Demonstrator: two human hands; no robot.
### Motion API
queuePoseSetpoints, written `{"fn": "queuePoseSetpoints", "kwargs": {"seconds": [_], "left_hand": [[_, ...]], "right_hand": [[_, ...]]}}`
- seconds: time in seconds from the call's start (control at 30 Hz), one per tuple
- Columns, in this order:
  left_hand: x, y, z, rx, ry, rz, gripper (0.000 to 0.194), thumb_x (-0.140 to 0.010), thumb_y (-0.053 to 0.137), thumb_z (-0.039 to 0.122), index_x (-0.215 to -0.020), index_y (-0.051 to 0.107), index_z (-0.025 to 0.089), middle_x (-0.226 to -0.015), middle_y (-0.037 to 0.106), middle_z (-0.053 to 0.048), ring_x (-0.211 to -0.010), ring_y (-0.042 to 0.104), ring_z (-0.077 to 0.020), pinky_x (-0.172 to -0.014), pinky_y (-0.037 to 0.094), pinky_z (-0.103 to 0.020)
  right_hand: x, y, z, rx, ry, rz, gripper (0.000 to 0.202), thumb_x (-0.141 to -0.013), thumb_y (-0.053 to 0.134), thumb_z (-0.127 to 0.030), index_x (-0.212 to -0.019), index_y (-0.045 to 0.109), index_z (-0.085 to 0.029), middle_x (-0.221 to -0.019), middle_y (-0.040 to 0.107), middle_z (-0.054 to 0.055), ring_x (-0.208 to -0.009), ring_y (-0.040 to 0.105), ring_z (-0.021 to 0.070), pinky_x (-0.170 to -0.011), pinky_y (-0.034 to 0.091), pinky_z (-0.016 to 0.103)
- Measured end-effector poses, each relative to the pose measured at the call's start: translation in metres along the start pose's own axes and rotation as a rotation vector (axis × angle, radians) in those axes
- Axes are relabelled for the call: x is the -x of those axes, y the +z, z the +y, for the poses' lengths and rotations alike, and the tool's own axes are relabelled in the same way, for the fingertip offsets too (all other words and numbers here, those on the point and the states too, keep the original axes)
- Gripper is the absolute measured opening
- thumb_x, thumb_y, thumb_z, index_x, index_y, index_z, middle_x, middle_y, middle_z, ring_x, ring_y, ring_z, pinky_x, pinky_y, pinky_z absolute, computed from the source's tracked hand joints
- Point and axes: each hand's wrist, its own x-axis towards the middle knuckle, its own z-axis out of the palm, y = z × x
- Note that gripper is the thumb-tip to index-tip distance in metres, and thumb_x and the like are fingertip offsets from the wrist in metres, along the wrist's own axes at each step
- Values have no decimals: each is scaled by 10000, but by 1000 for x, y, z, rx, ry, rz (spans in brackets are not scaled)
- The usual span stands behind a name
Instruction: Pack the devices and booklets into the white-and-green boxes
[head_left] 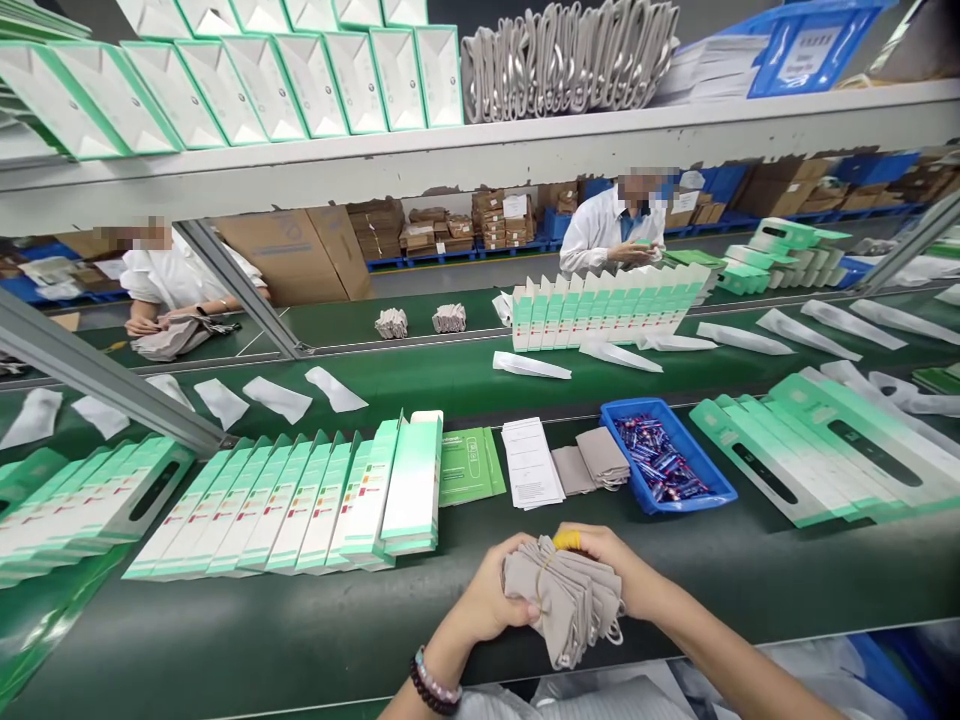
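A bundle of grey cloth pouches (559, 600), tied round with a thin band, is held low over the near edge of the green work surface. My left hand (491, 590) is wrapped round its left side, the thumb across the front. On the right side my right hand (607, 565) grips the same bundle; a yellow wrap covers one finger. Just beyond lie folded grey pouches (602, 458), a stack of white leaflets (531, 463) and green booklets (471, 465). A blue bin (724, 492) full of small batteries stands right of the pouches.
Rows of green-and-white boxes (300, 510) stand at the left; flat green-and-white cartons (810, 460) lie at the right. White sleeves (277, 398) lie farther back. A loaded shelf (420, 155) crosses overhead. Two people (611, 235) work opposite.
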Motion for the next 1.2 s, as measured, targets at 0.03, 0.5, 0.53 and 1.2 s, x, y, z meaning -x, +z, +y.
{"fn": "queuePoseSetpoints", "kwargs": {"seconds": [0.03,0.5,0.53,1.2], "left_hand": [[-1,0,0,-4,0,-8,651,-538,887,478,-1019,620,130,-907,612,-41,-793,539,-163,-744,404,-259],[2,8,15,15,101,-70,641,-617,836,489,-1073,539,149,-974,528,-57,-880,501,-191,-811,405,-292],[3,8,15,-1,112,-46,653,-614,837,487,-1086,536,151,-984,519,-58,-894,497,-196,-823,399,-298],[9,39,-5,-67,59,313,522,-683,768,416,-1104,583,167,-1028,664,-75,-954,600,-254,-856,445,-340]], "right_hand": [[1,1,0,-1,3,5,99,-806,695,-249,-773,635,-178,-748,514,-14,-675,436,129,-621,308,265],[3,6,7,-600,165,236,315,-744,650,-447,-693,457,-202,-619,376,-50,-538,284,98,-527,263,227],[3,3,9,-565,162,227,319,-736,667,-447,-688,475,-197,-610,379,-51,-537,282,97,-524,252,228],[33,35,51,406,-32,1077,180,-880,602,-426,-897,637,-251,-860,695,102,-807,654,288,-785,509,424]]}}
